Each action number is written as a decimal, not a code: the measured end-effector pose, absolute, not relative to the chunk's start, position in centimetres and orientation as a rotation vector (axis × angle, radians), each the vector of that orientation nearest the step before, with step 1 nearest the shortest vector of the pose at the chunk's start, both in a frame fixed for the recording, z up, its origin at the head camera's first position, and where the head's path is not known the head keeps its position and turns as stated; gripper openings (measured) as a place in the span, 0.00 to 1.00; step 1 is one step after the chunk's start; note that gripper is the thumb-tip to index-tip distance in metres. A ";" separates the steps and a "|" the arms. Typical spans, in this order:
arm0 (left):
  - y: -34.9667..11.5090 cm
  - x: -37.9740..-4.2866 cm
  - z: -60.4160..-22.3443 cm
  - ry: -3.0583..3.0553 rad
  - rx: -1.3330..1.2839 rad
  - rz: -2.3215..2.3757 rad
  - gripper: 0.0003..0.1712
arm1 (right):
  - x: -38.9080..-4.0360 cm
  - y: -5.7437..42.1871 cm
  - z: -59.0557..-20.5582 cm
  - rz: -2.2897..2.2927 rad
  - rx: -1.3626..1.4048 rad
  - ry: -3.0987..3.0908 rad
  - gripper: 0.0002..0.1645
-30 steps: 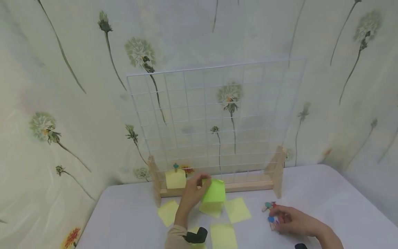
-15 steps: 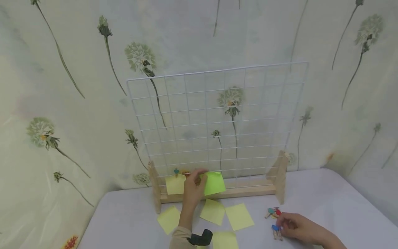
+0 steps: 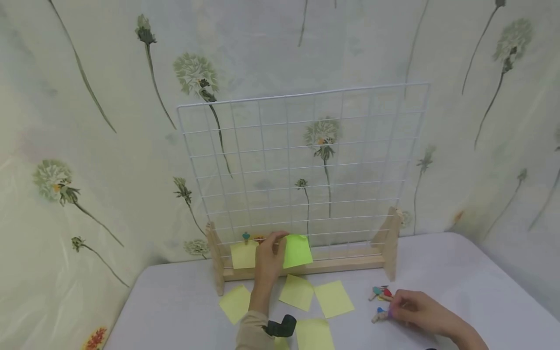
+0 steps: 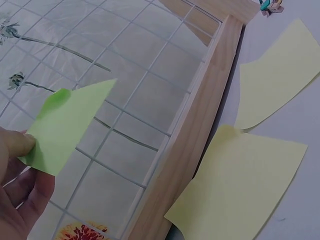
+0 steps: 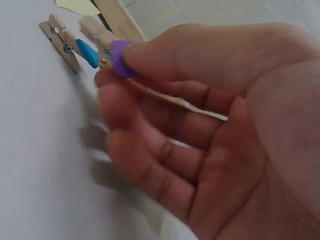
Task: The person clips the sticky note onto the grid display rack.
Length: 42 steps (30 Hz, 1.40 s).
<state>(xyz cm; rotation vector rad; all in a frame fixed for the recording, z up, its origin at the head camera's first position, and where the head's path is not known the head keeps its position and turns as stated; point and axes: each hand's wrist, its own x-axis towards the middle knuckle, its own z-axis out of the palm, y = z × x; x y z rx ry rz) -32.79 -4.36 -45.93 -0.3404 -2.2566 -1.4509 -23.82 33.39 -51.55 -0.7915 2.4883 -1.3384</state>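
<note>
My left hand (image 3: pixel 268 257) pinches a bright green sticky note (image 3: pixel 298 251) by its edge, between thumb and fingers, in front of the low part of a white wire grid (image 3: pixel 302 95). Just left of it, a pale yellow note (image 3: pixel 242 256) hangs from the grid under a small clothespin with a teal top (image 3: pixel 246 236). On the right of the table, my right hand (image 3: pixel 420 311) pinches a small wooden clothespin with a purple top (image 5: pixel 121 59). A clothespin with a blue top (image 5: pixel 88 52) lies right beside it.
The grid stands on a wooden base (image 3: pixel 350 264). Several pale yellow notes (image 3: pixel 334 299) lie on the white table (image 3: pixel 175 311) in front. More small clothespins (image 3: pixel 379 292) lie beyond my right hand. A flowered curtain (image 3: pixel 109 204) hangs behind.
My left hand has raised the green note from above the table notes up against the grid, uncovering a yellow note. My right hand has picked out the purple-topped clothespin from the pile.
</note>
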 end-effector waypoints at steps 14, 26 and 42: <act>-4.6 -33.1 -45.9 -2.259 -0.295 -1.433 0.08 | -24.1 31.0 -49.2 -1.571 -0.728 2.897 0.12; -4.5 -33.1 -45.9 -2.280 -0.275 -1.430 0.09 | -25.6 27.7 -48.8 -1.627 -0.488 2.929 0.16; -4.4 -33.1 -46.0 -2.239 -0.320 -1.378 0.09 | -27.9 24.0 -48.1 -1.658 -0.679 2.905 0.13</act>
